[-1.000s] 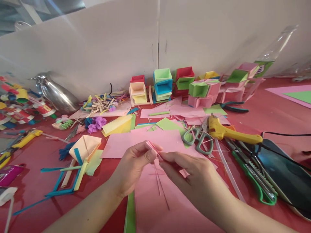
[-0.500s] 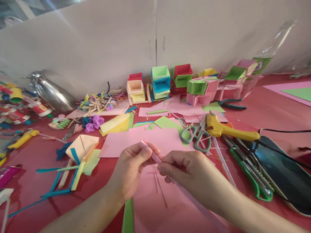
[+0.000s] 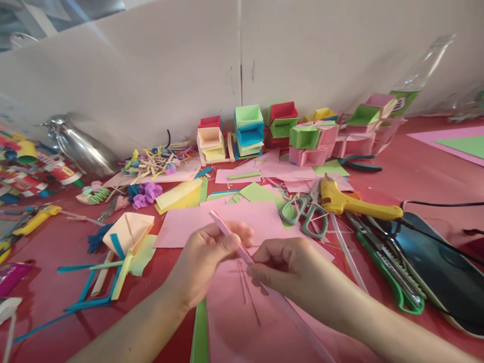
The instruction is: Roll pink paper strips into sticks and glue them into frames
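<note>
Both my hands pinch one narrow pink paper strip point(image 3: 228, 232) above the red table. My left hand point(image 3: 206, 262) grips it between thumb and fingers near its upper end, which sticks out up and to the left. My right hand point(image 3: 291, 272) pinches it just lower, and the rest of the strip runs down to the right beneath that hand. Under my hands lie pink paper sheets point(image 3: 242, 312) with thin pink slivers on them.
Green-handled scissors point(image 3: 302, 214), a yellow glue gun point(image 3: 351, 201), a green utility knife point(image 3: 389, 267) and a dark tablet point(image 3: 438, 262) lie to the right. Stacked folded paper boxes point(image 3: 280, 133) line the white wall. Paper scraps, sticks, purple flowers point(image 3: 147, 194) and a folded peach piece point(image 3: 128, 229) sit left.
The strip's free end now sticks out further up and left past my left thumb. My right hand has slid a little down the strip; both hands keep their pinch.
</note>
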The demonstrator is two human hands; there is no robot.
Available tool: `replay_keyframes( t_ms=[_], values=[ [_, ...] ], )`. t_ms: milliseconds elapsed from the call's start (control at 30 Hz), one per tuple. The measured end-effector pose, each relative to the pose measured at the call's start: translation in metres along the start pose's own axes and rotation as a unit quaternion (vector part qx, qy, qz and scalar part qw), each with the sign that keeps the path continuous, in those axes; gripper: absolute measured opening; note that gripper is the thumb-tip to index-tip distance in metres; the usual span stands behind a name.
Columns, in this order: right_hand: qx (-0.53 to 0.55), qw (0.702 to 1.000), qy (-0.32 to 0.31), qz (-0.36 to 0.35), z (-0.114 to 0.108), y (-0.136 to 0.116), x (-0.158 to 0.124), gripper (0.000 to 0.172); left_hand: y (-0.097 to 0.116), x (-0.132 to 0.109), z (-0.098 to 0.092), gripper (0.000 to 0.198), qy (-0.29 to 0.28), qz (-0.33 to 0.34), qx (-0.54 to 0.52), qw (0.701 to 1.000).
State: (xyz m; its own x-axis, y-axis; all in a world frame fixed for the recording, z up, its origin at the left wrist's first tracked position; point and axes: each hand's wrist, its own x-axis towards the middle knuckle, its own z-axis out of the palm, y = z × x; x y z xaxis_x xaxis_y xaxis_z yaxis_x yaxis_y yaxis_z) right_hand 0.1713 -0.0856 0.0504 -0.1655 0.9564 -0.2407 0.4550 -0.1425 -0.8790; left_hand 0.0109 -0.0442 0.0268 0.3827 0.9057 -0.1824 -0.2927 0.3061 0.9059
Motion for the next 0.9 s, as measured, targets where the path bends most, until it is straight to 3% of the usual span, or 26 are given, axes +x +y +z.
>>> replay_keyframes(
  t_ms=[67,200,367,533,700,800,900],
  values=[
    [0.018,1.000,0.003,-0.001,0.001,0.002,0.002,0.023,-0.001,-0.001,0.001,0.017,-0.031,-0.031,0.025,0.999],
    [0.081,0.997,-0.017,0.001,0.001,0.005,0.007,0.023,-0.004,-0.001,0.002,0.012,-0.021,-0.028,0.018,0.999],
    [0.099,0.995,-0.012,-0.024,0.000,0.006,0.010,0.029,-0.010,0.003,0.004,0.013,-0.010,-0.052,-0.081,0.995],
    [0.073,0.995,0.051,-0.051,0.000,0.010,0.011,0.030,-0.009,0.011,0.009,0.017,-0.014,-0.089,-0.134,0.987],
    [0.207,0.978,-0.020,-0.019,-0.008,0.019,0.022,0.037,0.001,0.023,0.027,0.016,-0.051,-0.057,-0.101,0.992],
    [0.272,0.962,0.006,0.006,-0.018,0.025,0.028,0.039,0.004,0.034,0.040,0.022,-0.071,-0.037,-0.080,0.994],
    [0.289,0.956,0.055,-0.003,-0.026,0.029,0.032,0.039,0.005,0.044,0.051,0.031,-0.047,-0.018,-0.066,0.997]
  ],
)
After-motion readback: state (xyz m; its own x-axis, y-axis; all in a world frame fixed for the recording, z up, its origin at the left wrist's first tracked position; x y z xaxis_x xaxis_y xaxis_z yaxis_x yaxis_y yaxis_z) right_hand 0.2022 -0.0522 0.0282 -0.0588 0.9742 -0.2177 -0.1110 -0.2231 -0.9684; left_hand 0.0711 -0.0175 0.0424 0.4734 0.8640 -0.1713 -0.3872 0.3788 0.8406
